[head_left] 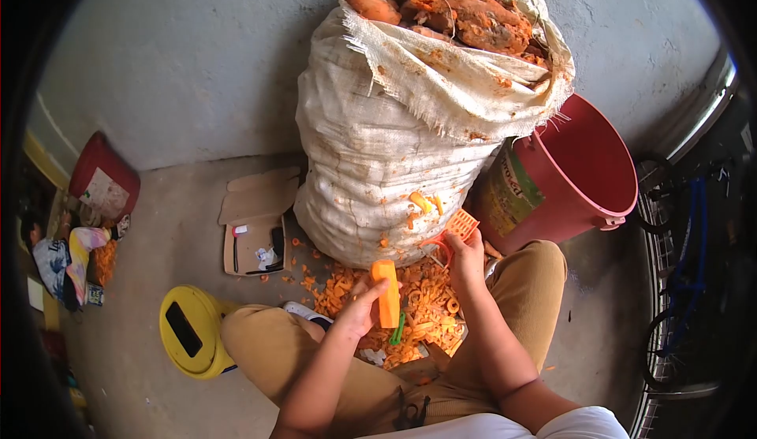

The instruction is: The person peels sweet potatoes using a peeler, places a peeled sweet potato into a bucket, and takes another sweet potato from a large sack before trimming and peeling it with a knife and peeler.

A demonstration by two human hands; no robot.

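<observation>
My left hand (363,306) is closed around a peeled orange root piece (386,293), held upright over the heap of peelings. To its right, my right hand (465,256) grips an orange slotted plastic tool (461,224) near the base of the sack. Orange peelings and ring-shaped scraps (430,313) lie between my legs, with a green-handled tool (397,328) on them. A large white woven sack (371,139) stands in front of me, its open top full of reddish-brown roots (481,22).
A red bucket (512,234) leans right of the sack. An open cardboard box (256,198) with small items lies left. Beside my left knee is a yellow-lidded container (197,305) with a phone (183,329). A blue bicycle (694,257) is far right; a dark red bucket (106,175) far left.
</observation>
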